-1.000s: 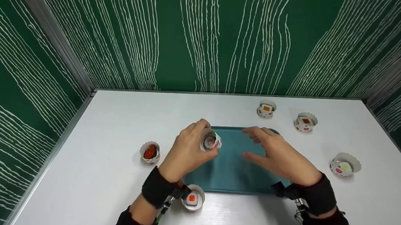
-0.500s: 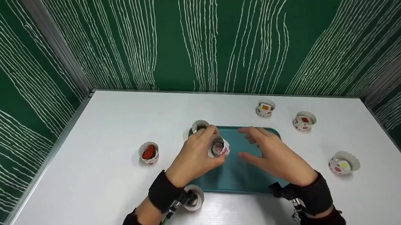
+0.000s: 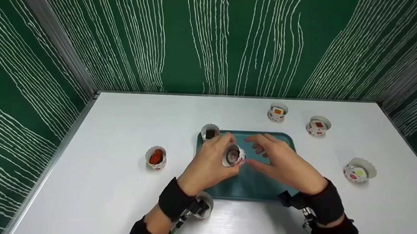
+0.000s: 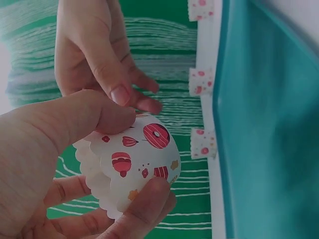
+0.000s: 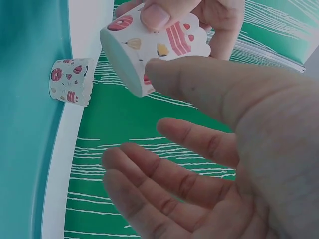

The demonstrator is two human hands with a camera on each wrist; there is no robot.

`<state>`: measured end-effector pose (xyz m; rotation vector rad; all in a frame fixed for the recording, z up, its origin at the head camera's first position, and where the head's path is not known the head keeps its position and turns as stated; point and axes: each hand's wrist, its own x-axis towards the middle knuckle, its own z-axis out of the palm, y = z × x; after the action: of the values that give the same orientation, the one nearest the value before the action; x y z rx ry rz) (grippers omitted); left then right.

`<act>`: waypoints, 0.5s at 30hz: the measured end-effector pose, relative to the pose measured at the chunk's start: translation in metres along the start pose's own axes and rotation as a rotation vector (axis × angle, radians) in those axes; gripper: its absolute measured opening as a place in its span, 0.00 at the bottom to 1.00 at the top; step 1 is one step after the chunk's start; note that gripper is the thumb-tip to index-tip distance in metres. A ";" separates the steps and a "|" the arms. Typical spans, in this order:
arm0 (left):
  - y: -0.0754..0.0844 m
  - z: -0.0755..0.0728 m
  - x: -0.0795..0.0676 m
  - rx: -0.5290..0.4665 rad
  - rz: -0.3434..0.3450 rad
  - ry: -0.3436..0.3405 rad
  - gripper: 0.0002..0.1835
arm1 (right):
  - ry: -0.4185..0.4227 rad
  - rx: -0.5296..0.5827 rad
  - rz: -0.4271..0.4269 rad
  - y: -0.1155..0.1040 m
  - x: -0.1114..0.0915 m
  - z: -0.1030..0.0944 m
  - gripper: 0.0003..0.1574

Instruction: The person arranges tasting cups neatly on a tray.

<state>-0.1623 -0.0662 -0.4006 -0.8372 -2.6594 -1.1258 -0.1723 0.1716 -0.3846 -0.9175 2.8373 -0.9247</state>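
Observation:
My left hand [image 3: 210, 162] holds a printed paper baking cup [image 3: 241, 157] over the teal tray, tilted so its mouth shows. A round greyish-pink piece lies inside it. In the left wrist view, thumb and fingers grip the wall of the cup [image 4: 137, 162], which bears cake and donut prints. Just to its right is my right hand [image 3: 284, 163], fingers apart and lightly bent, gripping nothing. From the right wrist view, the right thumb [image 5: 199, 82] overlaps the base end of the cup [image 5: 134, 47]; I cannot tell whether they touch.
The tray [image 3: 257, 185] lies mid-table. A cup with a dark square piece [image 3: 210, 131] stands at its back left corner. A cup with red filling [image 3: 156, 158] is left; one cup [image 3: 208, 203] is partly behind my left wrist. Cups [image 3: 278, 112], [image 3: 318, 126], [image 3: 359, 170] stand right.
My left hand has moved right with the baking cup, nearer to the right hand, uncovering the cup at the tray's corner. The right hand has shifted slightly left.

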 end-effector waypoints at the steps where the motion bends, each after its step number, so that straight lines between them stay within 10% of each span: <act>1: 0.000 0.000 0.000 -0.004 0.000 -0.005 0.25 | 0.001 -0.001 -0.010 0.000 0.000 0.001 0.30; 15: 0.002 0.005 -0.001 -0.020 -0.012 -0.023 0.25 | -0.003 0.006 -0.109 -0.001 0.003 0.004 0.19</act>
<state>-0.1605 -0.0623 -0.4034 -0.8433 -2.6793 -1.1549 -0.1736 0.1669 -0.3870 -1.0812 2.8048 -0.9411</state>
